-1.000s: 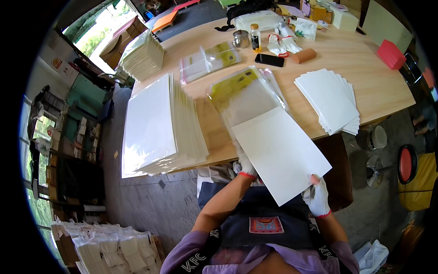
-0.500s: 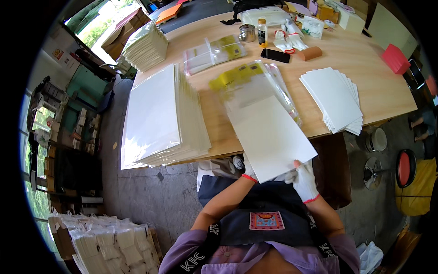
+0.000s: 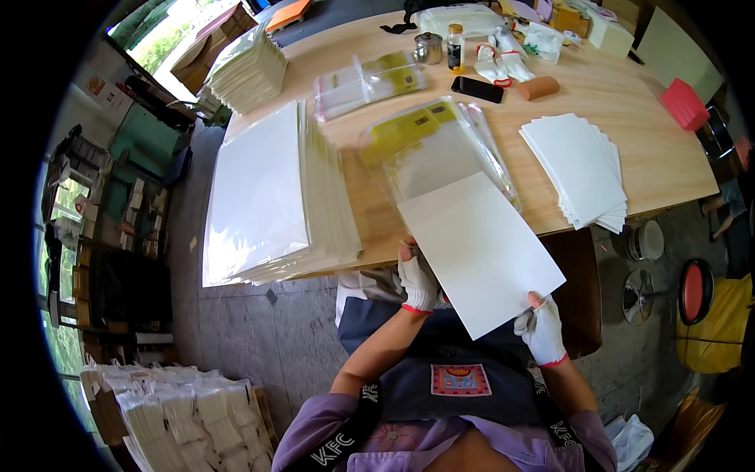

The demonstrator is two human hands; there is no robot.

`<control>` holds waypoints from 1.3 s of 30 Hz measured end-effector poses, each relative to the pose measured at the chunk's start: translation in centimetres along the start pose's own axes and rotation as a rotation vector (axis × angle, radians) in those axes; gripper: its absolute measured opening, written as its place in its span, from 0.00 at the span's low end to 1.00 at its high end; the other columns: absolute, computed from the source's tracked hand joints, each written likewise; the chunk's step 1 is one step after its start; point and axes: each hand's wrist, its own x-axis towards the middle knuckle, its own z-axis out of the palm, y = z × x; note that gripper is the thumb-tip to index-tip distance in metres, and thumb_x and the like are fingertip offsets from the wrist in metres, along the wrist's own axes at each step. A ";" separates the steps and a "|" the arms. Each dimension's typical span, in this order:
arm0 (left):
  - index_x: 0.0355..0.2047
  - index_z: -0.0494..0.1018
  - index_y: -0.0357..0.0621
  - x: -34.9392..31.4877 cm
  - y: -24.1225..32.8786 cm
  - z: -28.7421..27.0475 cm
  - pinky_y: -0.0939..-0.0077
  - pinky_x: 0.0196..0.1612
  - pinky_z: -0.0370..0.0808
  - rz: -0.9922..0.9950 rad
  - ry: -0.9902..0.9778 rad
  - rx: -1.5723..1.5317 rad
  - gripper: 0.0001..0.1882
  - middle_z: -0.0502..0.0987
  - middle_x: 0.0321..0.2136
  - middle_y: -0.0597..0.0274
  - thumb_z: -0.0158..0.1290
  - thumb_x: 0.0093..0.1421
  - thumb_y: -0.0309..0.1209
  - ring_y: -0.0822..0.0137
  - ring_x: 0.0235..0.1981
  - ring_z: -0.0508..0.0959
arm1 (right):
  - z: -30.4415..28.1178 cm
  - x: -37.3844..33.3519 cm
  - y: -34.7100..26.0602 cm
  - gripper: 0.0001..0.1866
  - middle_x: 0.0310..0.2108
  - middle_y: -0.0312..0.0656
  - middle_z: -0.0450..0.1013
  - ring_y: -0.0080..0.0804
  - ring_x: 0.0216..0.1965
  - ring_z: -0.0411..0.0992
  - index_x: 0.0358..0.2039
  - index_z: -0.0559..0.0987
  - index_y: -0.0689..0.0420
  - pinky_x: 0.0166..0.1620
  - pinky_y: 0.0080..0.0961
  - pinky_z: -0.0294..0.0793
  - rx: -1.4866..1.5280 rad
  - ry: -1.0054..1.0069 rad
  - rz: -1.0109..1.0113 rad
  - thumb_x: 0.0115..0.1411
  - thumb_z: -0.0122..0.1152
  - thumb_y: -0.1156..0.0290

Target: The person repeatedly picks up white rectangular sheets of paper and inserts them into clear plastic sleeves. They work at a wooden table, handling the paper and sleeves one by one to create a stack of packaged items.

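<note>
A blank white sheet of card (image 3: 480, 256) is tilted in front of me, its far end over the open side of a clear plastic bag with a yellow-green end (image 3: 417, 130). My right hand (image 3: 543, 330), in a white glove with bare fingertips, grips the sheet's near right corner, thumb on top. My left hand (image 3: 418, 279), gloved alike, is curled beside the sheet's left edge at the table edge, thumb upward; what it pinches, if anything, is hidden. More clear bags lie under the top one. Right of them is a fanned pile of white sheets (image 3: 574, 169).
A tall stack of sheets in clear sleeves (image 3: 259, 189) stands at left, another stack (image 3: 248, 75) behind it. Bundled bags (image 3: 370, 82), a metal pot (image 3: 428, 49), a bottle (image 3: 455, 51), a phone (image 3: 477, 89) and a brown cylinder (image 3: 538, 87) occupy the far side. A stool (image 3: 696, 291) stands right.
The white sheet has come nearer to me and to the right with my right hand. My left hand has come out from beneath it to its left edge.
</note>
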 end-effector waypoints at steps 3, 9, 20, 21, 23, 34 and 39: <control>0.44 0.64 0.41 0.5 1.8 0.0 0.72 0.45 0.70 0.030 -0.016 0.213 0.17 0.71 0.41 0.61 0.44 0.63 0.41 0.66 0.42 0.72 | -0.2 0.3 0.1 0.11 0.20 0.40 0.70 0.26 0.12 0.67 0.34 0.68 0.58 0.13 0.22 0.64 -0.016 0.018 0.017 0.58 0.53 0.64; 0.43 0.65 0.41 0.5 2.9 0.8 0.75 0.46 0.69 0.024 0.007 0.101 0.13 0.71 0.37 0.64 0.46 0.63 0.35 0.69 0.40 0.71 | -1.1 1.3 0.1 0.10 0.19 0.39 0.70 0.24 0.10 0.65 0.32 0.69 0.58 0.11 0.17 0.59 0.038 -0.034 0.057 0.57 0.53 0.65; 0.34 0.64 0.43 1.2 4.0 -0.4 0.77 0.37 0.71 0.040 0.032 0.119 0.08 0.70 0.31 0.67 0.45 0.63 0.34 0.74 0.32 0.72 | -1.1 0.6 -1.3 0.14 0.21 0.36 0.71 0.17 0.11 0.66 0.39 0.70 0.59 0.10 0.10 0.59 -0.014 -0.007 -0.046 0.56 0.54 0.64; 0.36 0.64 0.42 1.3 3.9 -1.0 0.77 0.38 0.71 0.079 0.024 0.250 0.08 0.71 0.32 0.66 0.45 0.63 0.33 0.73 0.34 0.72 | -1.1 0.6 -1.3 0.15 0.20 0.37 0.71 0.18 0.11 0.66 0.39 0.70 0.60 0.10 0.11 0.59 -0.001 -0.001 -0.030 0.56 0.54 0.64; 0.40 0.64 0.40 1.7 3.5 -2.7 0.78 0.39 0.71 0.155 0.007 0.513 0.09 0.72 0.35 0.64 0.45 0.62 0.31 0.72 0.36 0.72 | -1.3 0.6 -1.4 0.15 0.20 0.37 0.71 0.18 0.11 0.66 0.40 0.70 0.60 0.10 0.12 0.59 0.025 0.010 0.003 0.56 0.54 0.64; 0.48 0.66 0.38 2.6 -5.3 -4.8 0.78 0.39 0.72 -0.594 -0.088 -0.146 0.17 0.74 0.39 0.58 0.45 0.59 0.27 0.66 0.36 0.74 | 0.3 0.6 0.6 0.16 0.25 0.42 0.72 0.29 0.15 0.70 0.46 0.66 0.58 0.16 0.21 0.71 -0.034 -0.098 0.029 0.61 0.50 0.64; 0.47 0.67 0.38 -0.8 -6.4 -2.8 0.79 0.37 0.72 -0.242 -0.056 0.713 0.16 0.74 0.38 0.59 0.45 0.58 0.28 0.67 0.34 0.74 | 0.4 4.6 5.0 0.16 0.35 0.45 0.72 0.36 0.29 0.75 0.49 0.65 0.58 0.28 0.32 0.79 0.113 -0.045 0.041 0.62 0.48 0.67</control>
